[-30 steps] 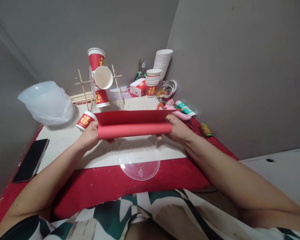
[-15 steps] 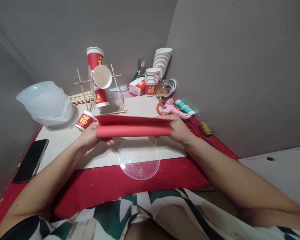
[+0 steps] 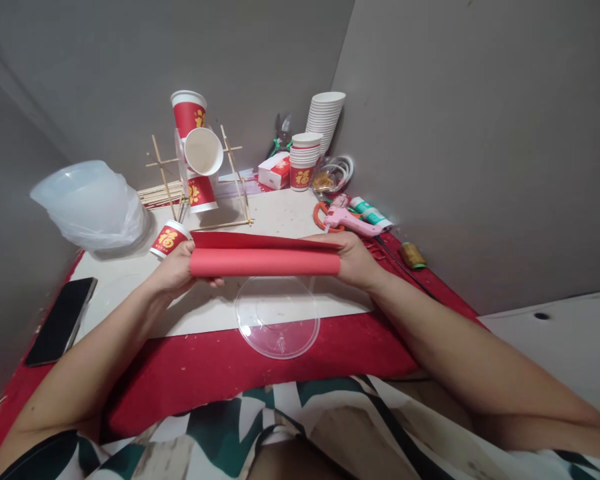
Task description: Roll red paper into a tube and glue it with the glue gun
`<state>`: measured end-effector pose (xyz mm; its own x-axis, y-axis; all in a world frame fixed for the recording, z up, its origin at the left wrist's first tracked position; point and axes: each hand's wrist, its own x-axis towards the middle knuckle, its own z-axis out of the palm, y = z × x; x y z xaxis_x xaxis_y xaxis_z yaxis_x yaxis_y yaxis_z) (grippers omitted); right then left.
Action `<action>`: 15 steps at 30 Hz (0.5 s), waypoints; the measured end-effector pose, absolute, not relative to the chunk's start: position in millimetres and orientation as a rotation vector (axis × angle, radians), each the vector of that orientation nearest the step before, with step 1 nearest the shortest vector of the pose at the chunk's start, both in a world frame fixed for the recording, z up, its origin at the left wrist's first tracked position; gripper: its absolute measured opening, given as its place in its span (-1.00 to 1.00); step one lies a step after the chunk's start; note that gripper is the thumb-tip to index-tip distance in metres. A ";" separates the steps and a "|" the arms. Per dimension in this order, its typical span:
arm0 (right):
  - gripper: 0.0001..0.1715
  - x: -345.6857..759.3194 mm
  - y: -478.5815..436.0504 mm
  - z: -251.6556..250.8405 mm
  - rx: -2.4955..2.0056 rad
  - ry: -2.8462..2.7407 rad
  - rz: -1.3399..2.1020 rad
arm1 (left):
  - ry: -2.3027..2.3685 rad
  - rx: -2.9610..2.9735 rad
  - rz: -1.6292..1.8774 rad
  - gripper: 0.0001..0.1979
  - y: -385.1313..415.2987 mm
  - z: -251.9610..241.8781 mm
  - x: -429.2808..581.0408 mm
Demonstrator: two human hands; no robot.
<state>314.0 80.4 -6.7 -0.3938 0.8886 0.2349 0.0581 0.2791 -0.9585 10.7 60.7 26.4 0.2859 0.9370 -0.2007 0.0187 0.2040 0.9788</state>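
While the cloth-covered worktop (image 3: 205, 373) is crowded along its far side, the rolled red paper sheet (image 3: 265, 261) hangs just above its middle. The left hand (image 3: 177, 270) is closed round one end and the right hand (image 3: 353, 260) round the other, a grip that likely keeps the curl from springing open. A bulging plastic bag (image 3: 90, 207) sits far left. A skewer-and-cup frame (image 3: 200, 160) stands behind the roll, and a clear round lid (image 3: 278, 319) lies flat directly beneath it. A black phone (image 3: 63, 320) rests at the left edge. Closest in the way are a pink glue gun (image 3: 353, 220) just beyond the right hand and a tipped red cup (image 3: 169, 239) beside the left.
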 end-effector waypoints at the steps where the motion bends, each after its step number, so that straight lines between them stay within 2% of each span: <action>1: -0.73 313.7 79.5 -6.1 -0.871 -1.683 1.205 | 1.080 1.147 0.834 -0.78 61.0 26.3 11.0; 5: -0.77 313.3 79.8 -4.7 -0.897 -1.641 1.318 | 1.089 1.142 0.823 -0.74 61.2 26.1 12.5; 10: -0.63 312.9 85.1 -8.7 -0.855 -1.628 1.453 | 1.099 1.312 0.900 -0.87 58.9 30.7 14.6; 15: -0.76 313.6 84.8 -9.0 -0.874 -1.605 1.549 | 1.032 1.384 0.910 -0.88 56.6 32.9 13.3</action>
<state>313.6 84.8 -9.0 -0.5034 0.8629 0.0457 -0.0151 0.0441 -0.9989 13.3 56.6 32.9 0.3183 0.9472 -0.0374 0.0809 0.0121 0.9966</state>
